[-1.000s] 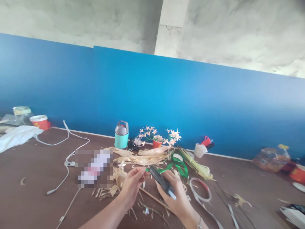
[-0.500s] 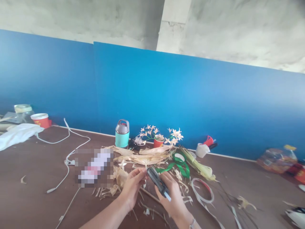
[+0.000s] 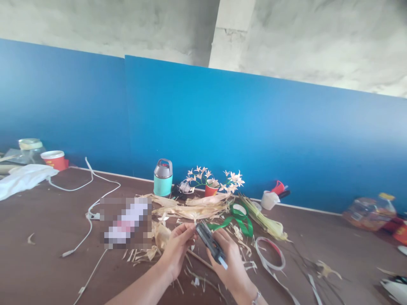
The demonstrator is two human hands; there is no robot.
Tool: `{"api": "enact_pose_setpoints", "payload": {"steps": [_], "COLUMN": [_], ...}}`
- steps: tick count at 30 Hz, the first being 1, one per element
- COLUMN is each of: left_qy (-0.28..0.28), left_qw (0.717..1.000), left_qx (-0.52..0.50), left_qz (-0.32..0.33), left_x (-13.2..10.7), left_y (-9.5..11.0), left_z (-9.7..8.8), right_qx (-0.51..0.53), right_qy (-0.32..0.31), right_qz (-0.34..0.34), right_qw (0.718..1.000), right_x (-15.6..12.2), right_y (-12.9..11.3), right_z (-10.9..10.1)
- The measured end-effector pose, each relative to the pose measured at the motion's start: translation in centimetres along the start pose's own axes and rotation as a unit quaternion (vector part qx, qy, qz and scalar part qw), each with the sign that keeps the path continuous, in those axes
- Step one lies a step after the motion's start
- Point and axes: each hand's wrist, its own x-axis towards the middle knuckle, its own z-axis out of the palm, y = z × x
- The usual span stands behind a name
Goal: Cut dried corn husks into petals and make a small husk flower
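Observation:
My right hand (image 3: 229, 258) is wrapped round a black hot glue gun (image 3: 210, 243), a pale glue stick jutting from its rear end. The gun's nozzle points up and left, close to the fingertips of my left hand (image 3: 179, 245). Those fingers are pinched together on a small pale husk piece (image 3: 192, 245), mostly hidden by the hand. Dried corn husks (image 3: 193, 211) lie just beyond both hands. A small white husk flower (image 3: 163, 219) rests left of them, and green ribbon (image 3: 233, 222) lies behind the right hand.
Husk flowers (image 3: 233, 182) stand by a red cup (image 3: 211, 189) at the back, near a turquoise flask (image 3: 163, 184). To the right are a bundle of pale stalks (image 3: 267, 222) and a tape roll (image 3: 270, 254). White cable (image 3: 91, 226) runs across the left of the brown table (image 3: 41, 267).

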Motion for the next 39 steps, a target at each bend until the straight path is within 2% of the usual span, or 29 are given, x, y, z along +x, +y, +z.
{"api": "enact_pose_setpoints", "payload": {"steps": [18, 24, 29, 35, 39], "left_qy": [-0.013, -0.013, -0.009, 0.015, 0.024], "left_qw": [1.0, 1.0, 1.0, 0.992, 0.965], "left_qx": [-0.007, -0.009, 0.004, 0.113, 0.236], "left_qz": [-0.01, -0.002, 0.003, 0.054, 0.114], "left_x": [-0.1, 0.0, 0.1, 0.4, 0.2], "left_y": [0.0, -0.1, -0.2, -0.3, -0.1], "left_z": [-0.1, -0.1, -0.2, -0.5, -0.3], "right_qx": [-0.001, -0.012, -0.013, -0.01, -0.041], "right_qy": [0.003, 0.025, 0.003, -0.037, -0.017], "right_qz": [-0.014, -0.015, -0.006, -0.027, -0.017], "right_qw": [1.0, 0.999, 1.0, 0.999, 0.999], "right_x": [-0.2, -0.2, -0.2, -0.1, 0.1], "right_y": [0.7, 0.4, -0.1, -1.9, -1.8], "right_z": [0.2, -0.2, -0.7, -1.5, -2.9]}}
